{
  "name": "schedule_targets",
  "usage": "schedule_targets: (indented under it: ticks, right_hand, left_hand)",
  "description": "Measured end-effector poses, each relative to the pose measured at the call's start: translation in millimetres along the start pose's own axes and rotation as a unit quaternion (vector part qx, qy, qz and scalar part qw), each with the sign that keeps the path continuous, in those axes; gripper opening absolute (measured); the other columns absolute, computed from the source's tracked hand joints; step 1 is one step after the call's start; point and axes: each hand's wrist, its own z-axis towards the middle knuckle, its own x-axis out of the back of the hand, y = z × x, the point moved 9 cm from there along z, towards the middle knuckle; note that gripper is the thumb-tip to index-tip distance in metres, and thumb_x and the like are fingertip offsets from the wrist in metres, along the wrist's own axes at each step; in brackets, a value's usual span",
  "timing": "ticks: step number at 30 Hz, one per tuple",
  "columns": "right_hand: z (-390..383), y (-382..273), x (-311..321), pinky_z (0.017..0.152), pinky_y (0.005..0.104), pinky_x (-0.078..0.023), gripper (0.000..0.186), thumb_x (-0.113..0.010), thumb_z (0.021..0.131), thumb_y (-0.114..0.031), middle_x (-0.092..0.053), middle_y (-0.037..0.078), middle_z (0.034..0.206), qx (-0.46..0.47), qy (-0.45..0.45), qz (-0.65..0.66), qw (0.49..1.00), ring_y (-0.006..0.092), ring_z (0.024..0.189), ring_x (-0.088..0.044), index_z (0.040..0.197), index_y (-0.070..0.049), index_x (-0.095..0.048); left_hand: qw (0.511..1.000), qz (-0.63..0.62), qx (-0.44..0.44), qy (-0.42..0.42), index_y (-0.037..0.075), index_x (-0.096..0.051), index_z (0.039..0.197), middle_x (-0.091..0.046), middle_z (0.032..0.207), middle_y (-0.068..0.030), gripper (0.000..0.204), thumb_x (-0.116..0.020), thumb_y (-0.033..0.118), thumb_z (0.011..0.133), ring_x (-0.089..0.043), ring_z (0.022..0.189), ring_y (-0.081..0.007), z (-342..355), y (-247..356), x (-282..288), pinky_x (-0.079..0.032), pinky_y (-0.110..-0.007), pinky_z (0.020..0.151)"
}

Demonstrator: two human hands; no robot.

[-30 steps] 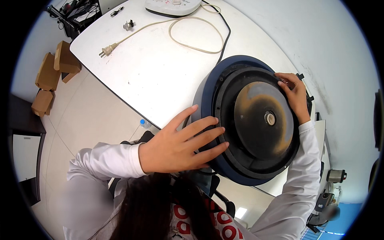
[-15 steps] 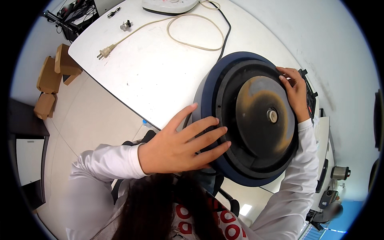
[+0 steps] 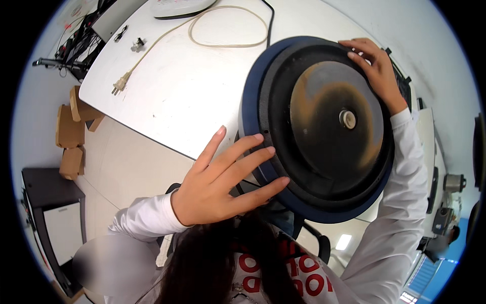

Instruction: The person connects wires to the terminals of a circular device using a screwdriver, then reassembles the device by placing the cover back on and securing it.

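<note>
A round electric cooker base (image 3: 253, 96) with a dark blue shell stands tilted toward me at the table's edge. Inside its black rim lies a heating plate (image 3: 324, 144), scorched brown and black, with a pale round sensor button (image 3: 348, 119) in the middle. My left hand (image 3: 217, 185) has its fingers spread, the fingertips resting on the near-left rim. At the far-right rim, my right hand (image 3: 377, 68) grips the edge with bent fingers and thumb. The cooker's underside is hidden.
On the white table (image 3: 187, 96) lie a beige power cord with its plug (image 3: 120, 83), a small metal part (image 3: 138, 44) and a white appliance (image 3: 179, 7). Cardboard boxes (image 3: 71, 126) and a dark cabinet (image 3: 53, 202) stand on the floor at left.
The cooker sits higher in the picture and looks larger, while the whole view has shifted. My left fingers are spread wider at the rim; the right hand keeps its place on the edge.
</note>
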Motion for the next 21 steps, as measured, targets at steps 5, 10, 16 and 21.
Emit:
schedule_targets:
  ticks: [5, 10, 16, 21]
  right_hand:
    - [1.1, -8.8, -6.1, 0.09, 0.0288, -0.043, 0.026, -0.058, 0.092, -0.008, -0.062, 0.009, 0.106, 0.07, -0.008, -0.037, 0.997, 0.0195, 0.103, -0.058, 0.116, -0.004, -0.067]
    - [6.5, -11.3, -12.2, 0.083, 0.0327, -0.049, 0.023, -0.062, 0.09, -0.007, -0.064, 0.013, 0.101, 0.034, 0.02, 0.02, 0.999, 0.0226, 0.092, -0.061, 0.112, -0.002, -0.068]
    - [21.9, -28.7, -28.8, 0.085, 0.0337, -0.049, 0.023, -0.061, 0.091, -0.007, -0.065, 0.013, 0.105, 0.11, -0.036, -0.004, 0.993, 0.0234, 0.095, -0.061, 0.113, -0.003, -0.069]
    - [31.7, -32.1, -41.0, 0.086, 0.0333, -0.049, 0.023, -0.061, 0.091, -0.008, -0.064, 0.013, 0.106, 0.192, -0.04, 0.035, 0.98, 0.0245, 0.096, -0.061, 0.112, -0.002, -0.069]
  left_hand:
    - [1.0, 0.005, 0.007, -0.007, 0.031, -0.071, 0.112, -0.051, 0.132, -0.0132, 0.056, -0.086, 0.027, 0.059, -0.047, 0.127, -0.0391, 0.4, -0.5, -1.7, -0.028, -0.069, 0.103]
    - [0.997, 0.077, 0.028, 0.006, 0.033, -0.071, 0.11, -0.045, 0.136, -0.0166, 0.059, -0.088, 0.027, 0.053, -0.04, 0.13, -0.04, -12.1, 4.2, -1.4, -0.033, -0.062, 0.104]
    - [0.995, 0.09, 0.009, 0.044, 0.037, -0.072, 0.111, -0.052, 0.131, -0.0173, 0.04, -0.074, 0.028, 0.071, -0.055, 0.106, -0.0323, -13.1, 7.0, 1.2, -0.05, -0.047, 0.078]
    - [0.995, 0.103, 0.002, 0.011, 0.033, -0.061, 0.121, -0.046, 0.133, -0.0199, 0.046, -0.071, 0.033, 0.076, -0.049, 0.118, -0.0394, -15.0, 13.4, -1.0, -0.049, -0.047, 0.086]
